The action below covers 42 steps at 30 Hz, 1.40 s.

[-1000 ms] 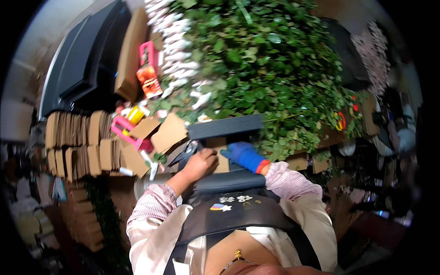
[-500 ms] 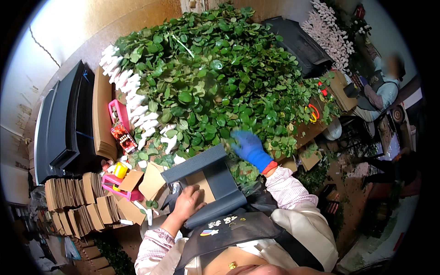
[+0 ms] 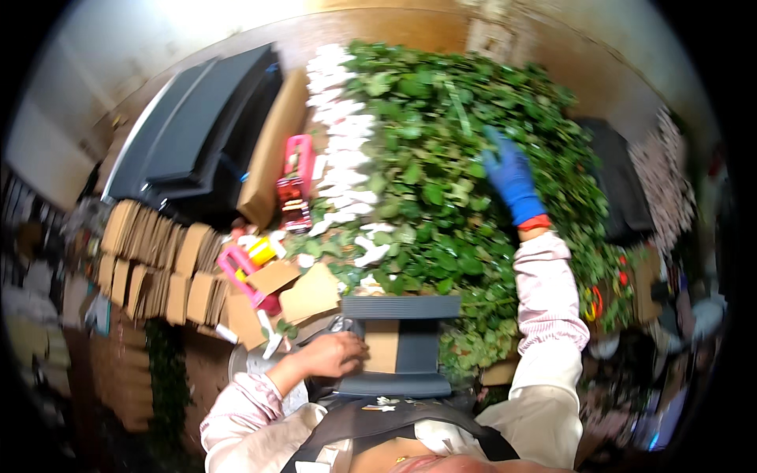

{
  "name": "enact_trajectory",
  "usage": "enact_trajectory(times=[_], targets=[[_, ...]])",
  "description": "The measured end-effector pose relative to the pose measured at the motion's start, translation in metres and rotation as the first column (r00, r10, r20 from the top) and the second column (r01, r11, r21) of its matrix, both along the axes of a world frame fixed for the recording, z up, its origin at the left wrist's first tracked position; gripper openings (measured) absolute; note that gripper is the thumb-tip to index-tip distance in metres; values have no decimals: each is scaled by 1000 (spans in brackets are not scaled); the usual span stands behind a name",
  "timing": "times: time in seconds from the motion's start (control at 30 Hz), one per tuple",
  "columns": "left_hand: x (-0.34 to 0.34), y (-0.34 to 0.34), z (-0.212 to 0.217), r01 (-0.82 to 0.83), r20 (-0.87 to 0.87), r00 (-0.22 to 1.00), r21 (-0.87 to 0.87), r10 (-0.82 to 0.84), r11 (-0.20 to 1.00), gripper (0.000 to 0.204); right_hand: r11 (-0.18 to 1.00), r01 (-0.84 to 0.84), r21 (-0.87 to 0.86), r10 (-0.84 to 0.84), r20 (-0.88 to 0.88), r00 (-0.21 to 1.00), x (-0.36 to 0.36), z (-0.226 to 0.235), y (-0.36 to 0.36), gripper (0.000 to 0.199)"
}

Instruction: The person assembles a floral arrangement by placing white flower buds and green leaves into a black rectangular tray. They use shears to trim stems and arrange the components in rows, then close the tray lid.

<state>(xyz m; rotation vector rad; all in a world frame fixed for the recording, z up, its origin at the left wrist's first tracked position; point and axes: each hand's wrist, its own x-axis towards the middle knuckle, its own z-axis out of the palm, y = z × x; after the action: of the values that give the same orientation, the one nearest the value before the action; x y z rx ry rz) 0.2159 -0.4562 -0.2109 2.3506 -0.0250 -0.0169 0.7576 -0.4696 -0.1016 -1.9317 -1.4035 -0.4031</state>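
My right hand (image 3: 512, 180), in a blue glove with a red cuff, reaches over a broad heap of leafy green stems (image 3: 441, 189). Its fingers are apart, touching or just above the leaves, with nothing visible in them. My bare left hand (image 3: 331, 355) lies at the left end of a dark grey trough-shaped holder (image 3: 416, 347) close to my body. The fingertips rest on a brown cardboard piece (image 3: 382, 347) inside that holder. White-wrapped ends (image 3: 347, 134) of the stems line the heap's left side.
Dark grey panels (image 3: 201, 126) and stacked cardboard pieces (image 3: 158, 252) stand at the left. A pink tool (image 3: 240, 272), a yellow roll (image 3: 261, 251) and a red-screened phone (image 3: 293, 206) lie nearer. Orange-handled scissors (image 3: 595, 303) and a black cover (image 3: 619, 181) are at the right.
My right hand has moved away from beside the grey holder, farther out over the leaves. My left hand stays at the holder's left end. The whole view has turned leftward.
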Motion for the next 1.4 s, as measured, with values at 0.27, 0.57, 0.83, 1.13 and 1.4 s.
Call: enact_trajectory(times=[0.27, 0.57, 0.83, 1.13, 1.4], targets=[[-37, 211, -11, -842, -97, 537, 8, 838, 540, 47, 847, 255, -467, -237, 100, 966, 30, -83, 50, 41], [66, 307, -84, -969, 6, 229, -91, 973, 229, 67, 923, 265, -278, -216, 196, 957, 19, -103, 30, 34], [71, 320, -79, -937, -41, 307, -187, 951, 294, 56, 903, 282, -324, -225, 201, 953, 22, -104, 33, 36], [29, 212, -25, -926, 371, 125, -289, 920, 243, 31, 892, 82, -444, -88, 7, 996, 41, -86, 22, 44], [-30, 30, 27, -581, 583, 705, 151, 403, 800, 9, 829, 205, -521, -36, 315, 948, 5, -45, -30, 57]])
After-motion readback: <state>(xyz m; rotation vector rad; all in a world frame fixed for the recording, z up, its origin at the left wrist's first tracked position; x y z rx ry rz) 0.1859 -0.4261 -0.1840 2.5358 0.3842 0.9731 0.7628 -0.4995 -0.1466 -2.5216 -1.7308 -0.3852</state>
